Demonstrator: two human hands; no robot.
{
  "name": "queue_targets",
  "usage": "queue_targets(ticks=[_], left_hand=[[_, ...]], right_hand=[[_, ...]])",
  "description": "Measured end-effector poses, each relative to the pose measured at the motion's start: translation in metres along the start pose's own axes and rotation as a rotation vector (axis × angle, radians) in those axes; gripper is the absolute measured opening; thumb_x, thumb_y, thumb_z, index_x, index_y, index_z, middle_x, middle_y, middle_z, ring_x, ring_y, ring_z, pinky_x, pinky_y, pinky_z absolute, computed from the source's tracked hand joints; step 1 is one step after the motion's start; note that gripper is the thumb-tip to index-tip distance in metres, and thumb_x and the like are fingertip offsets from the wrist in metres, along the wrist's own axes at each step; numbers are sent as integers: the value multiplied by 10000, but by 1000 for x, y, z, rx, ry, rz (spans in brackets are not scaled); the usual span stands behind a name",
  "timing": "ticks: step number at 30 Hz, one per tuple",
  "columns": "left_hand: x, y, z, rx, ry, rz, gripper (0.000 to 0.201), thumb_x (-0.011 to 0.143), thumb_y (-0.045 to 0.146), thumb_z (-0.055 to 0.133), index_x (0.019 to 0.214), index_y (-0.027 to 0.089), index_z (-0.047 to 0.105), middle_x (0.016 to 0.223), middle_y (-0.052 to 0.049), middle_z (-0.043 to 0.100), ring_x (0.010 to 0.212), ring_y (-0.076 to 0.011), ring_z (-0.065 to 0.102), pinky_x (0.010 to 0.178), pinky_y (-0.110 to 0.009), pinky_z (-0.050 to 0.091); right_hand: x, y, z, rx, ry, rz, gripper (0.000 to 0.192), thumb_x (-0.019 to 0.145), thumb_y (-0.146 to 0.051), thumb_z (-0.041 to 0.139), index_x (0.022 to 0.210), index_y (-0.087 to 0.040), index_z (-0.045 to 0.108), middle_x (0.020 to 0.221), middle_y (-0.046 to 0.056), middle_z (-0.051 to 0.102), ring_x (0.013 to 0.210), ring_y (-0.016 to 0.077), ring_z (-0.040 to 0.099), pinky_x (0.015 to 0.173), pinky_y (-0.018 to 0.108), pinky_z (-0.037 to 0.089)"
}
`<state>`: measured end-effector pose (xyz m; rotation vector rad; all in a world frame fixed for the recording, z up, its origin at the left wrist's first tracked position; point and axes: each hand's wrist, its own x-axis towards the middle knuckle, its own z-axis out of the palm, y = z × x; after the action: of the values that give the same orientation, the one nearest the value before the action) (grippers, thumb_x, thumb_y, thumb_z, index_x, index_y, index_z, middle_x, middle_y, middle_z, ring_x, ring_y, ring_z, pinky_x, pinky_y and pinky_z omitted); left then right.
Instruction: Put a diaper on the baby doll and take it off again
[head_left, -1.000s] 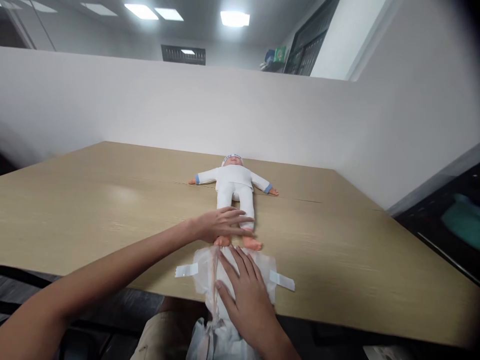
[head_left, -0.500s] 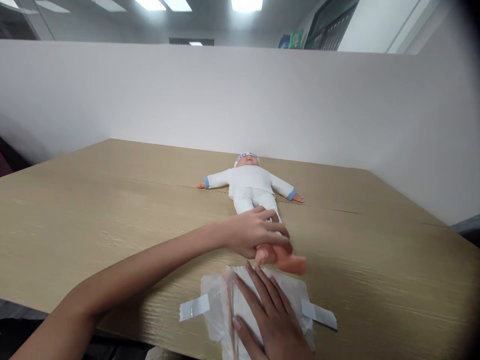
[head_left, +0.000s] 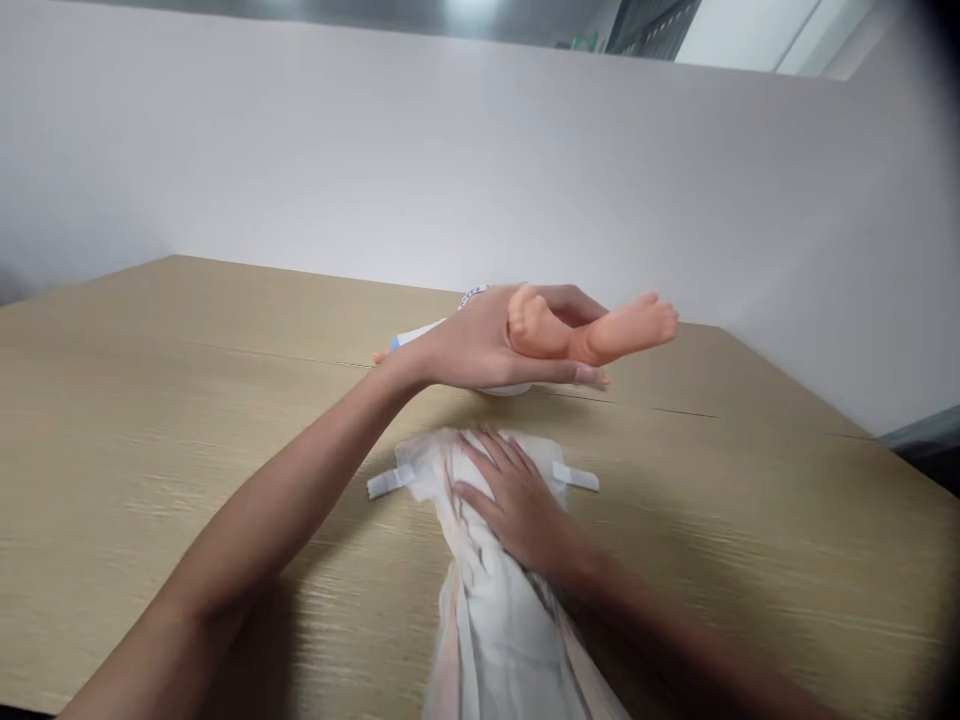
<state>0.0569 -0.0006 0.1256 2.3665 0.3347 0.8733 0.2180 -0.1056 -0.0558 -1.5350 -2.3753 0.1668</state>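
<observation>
A baby doll in white clothes lies on the wooden table (head_left: 150, 400). My left hand (head_left: 487, 345) grips the doll's legs near the ankles and holds its bare feet (head_left: 600, 330) up in the air, hiding most of the doll's body. A white diaper (head_left: 487, 600) with tape tabs lies flat on the table just in front of the doll. My right hand (head_left: 514, 500) presses flat on the diaper's far end, fingers spread, close under the raised legs.
A white partition wall (head_left: 375, 150) stands along the table's far edge. The table's right edge runs down toward a dark area at the right.
My left hand closed on the doll's legs and lifted them off the table. My right hand slid the diaper forward toward the doll.
</observation>
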Motion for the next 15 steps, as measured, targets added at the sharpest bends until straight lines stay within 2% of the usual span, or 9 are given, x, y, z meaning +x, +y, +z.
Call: queue_targets(ticks=[4, 9, 15], left_hand=[[-2, -10, -5, -109, 37, 65, 392, 945, 449, 797, 1265, 234, 724, 1264, -32, 768, 1183, -266, 742, 1015, -381, 577], [1, -14, -10, -68, 116, 93, 335, 982, 517, 734, 1226, 287, 739, 1252, 85, 756, 1215, -216, 725, 1065, -355, 576], [3, -14, -13, -63, 149, 199, 345, 992, 464, 767, 1189, 182, 771, 1285, -45, 777, 1174, -206, 725, 1061, -337, 581]], right_hand=[[48, 33, 13, -12, 71, -4, 567, 1143, -465, 506, 1617, -154, 503, 1697, 169, 453, 1609, 349, 357, 1338, 607, 281], [93, 61, 14, 104, 124, -26, 560, 1141, -445, 531, 1616, -151, 493, 1678, 163, 480, 1584, 365, 383, 1338, 568, 275], [125, 73, 7, 170, 134, -43, 529, 1159, -496, 463, 1552, -153, 551, 1637, 140, 537, 1585, 394, 370, 1331, 607, 267]])
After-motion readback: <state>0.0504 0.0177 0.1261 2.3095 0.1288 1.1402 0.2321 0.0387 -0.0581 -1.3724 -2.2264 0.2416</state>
